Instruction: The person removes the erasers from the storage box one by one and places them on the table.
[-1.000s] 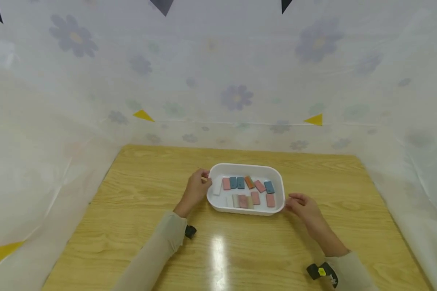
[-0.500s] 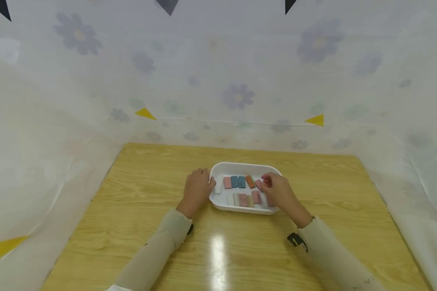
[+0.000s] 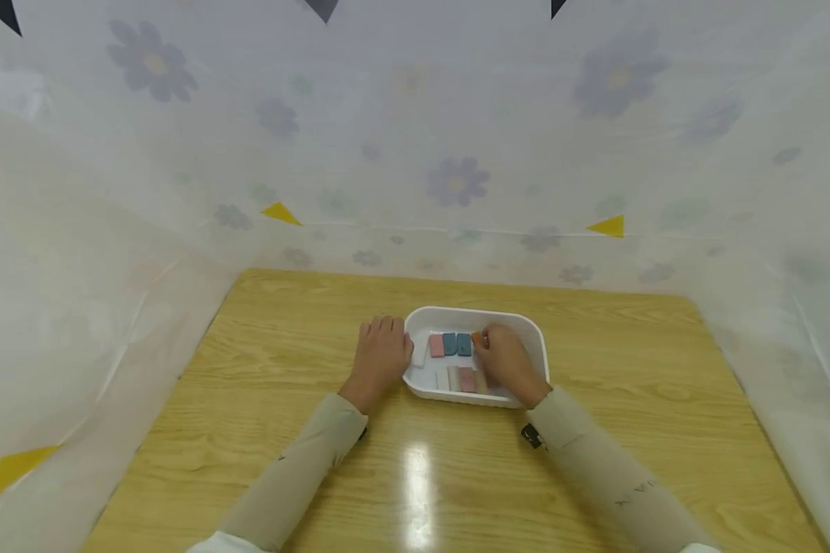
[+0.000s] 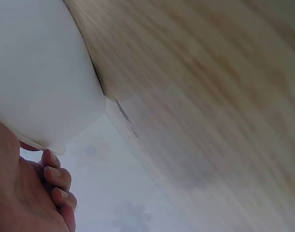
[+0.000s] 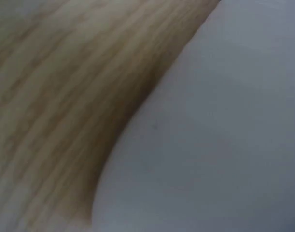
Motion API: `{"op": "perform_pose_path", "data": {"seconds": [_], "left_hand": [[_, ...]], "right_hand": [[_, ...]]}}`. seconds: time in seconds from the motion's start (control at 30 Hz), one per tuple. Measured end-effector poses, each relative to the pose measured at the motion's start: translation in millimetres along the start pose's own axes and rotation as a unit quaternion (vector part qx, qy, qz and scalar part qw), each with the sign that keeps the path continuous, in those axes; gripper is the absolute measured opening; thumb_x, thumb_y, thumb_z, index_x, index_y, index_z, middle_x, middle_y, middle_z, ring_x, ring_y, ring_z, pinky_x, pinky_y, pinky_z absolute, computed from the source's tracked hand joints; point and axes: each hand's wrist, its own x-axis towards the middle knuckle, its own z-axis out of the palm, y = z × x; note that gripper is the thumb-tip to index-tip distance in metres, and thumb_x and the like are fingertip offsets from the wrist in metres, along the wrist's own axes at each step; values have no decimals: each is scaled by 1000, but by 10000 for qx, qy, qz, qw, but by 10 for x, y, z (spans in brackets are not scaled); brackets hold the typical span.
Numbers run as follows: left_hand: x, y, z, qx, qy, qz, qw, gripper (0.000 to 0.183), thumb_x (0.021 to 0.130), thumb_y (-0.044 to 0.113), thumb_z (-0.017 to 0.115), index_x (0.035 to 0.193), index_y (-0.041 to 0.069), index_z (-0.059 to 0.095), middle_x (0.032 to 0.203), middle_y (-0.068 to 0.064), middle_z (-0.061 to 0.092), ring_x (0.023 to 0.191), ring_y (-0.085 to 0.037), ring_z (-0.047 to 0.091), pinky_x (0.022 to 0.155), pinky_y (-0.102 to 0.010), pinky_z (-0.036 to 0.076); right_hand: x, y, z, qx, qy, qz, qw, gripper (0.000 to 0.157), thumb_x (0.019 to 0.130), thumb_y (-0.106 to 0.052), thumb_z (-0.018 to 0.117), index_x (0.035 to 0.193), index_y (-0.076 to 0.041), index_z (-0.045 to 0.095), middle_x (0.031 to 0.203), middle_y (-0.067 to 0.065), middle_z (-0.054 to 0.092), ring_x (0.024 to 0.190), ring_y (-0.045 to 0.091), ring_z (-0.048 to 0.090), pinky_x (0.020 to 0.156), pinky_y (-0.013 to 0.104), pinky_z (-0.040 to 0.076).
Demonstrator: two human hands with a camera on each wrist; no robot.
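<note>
Right hand bent over the orange block while the left holds the white tray

The white tray [image 3: 505, 319] lies flat on the wood-grain table [image 3: 629, 346], its long axis running side to side across the person's front, the right end turned slightly nearer. The left hand [image 3: 382, 355] grips the tray's left end: its thumb is at the rim, and the left wrist view shows the other fingers curled just below it. The right hand [image 3: 508, 359] is inside the tray, fingers bent and close together at the orange block [image 3: 477, 338]; whether they pinch it cannot be told. That block sits in the far row, right of two blue blocks [image 3: 456, 344] and a pink block [image 3: 436, 346]; too little shows to read its long axis. The blue and pink pieces have their long sides pointing away from the person, while the white block [image 3: 419, 353] at the left end leans slightly, its far end to the right.

A second ago the right hand was at the tray's outer right end, and the right-hand pink and blue pieces lay in sight; now the hand covers their places. The tray has kept its spot on the table.
</note>
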Motion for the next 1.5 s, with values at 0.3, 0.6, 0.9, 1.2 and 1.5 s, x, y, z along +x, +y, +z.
{"op": "perform_pose_path", "data": {"seconds": [0.3,0.6,0.9,1.2,1.5], "left_hand": [[-43,-14,-30,28,-56,-40,10000,21,93,27,42,94,7,49,85,-5,45,82,-22,36,71,-37,26],[-13,-27,-29,-34,-203,-91,9997,19,94,26,42,95,7,48,81,-3,40,80,-21,34,70,-36,25],[-6,-50,8,-134,-250,-119,9995,21,94,27,42,96,8,49,81,-2,41,81,-21,34,70,-36,24],[-9,-70,26,-153,-176,-134,9996,20,94,27,43,93,8,49,80,-2,40,80,-21,34,70,-36,24],[-2,-60,10,-123,-118,-147,9997,20,93,27,44,94,7,50,81,-3,42,79,-21,36,69,-36,26]], "right_hand": [[-45,-40,78,-194,146,81,9997,17,85,-17,63,82,0,58,76,9,53,66,21,50,58,34,43],[-10,-40,74,15,149,252,9996,17,84,-16,64,84,1,59,80,10,56,69,22,53,62,35,45],[-112,-134,-273,370,366,93,9986,27,88,-25,61,91,1,63,81,10,62,66,18,57,61,34,47],[-251,-4,-779,270,553,32,9981,35,88,-30,61,99,3,63,88,14,64,76,24,59,68,40,48],[-423,489,-1111,42,627,344,9974,58,91,-47,49,109,6,59,97,19,62,84,30,59,71,45,47]]}}
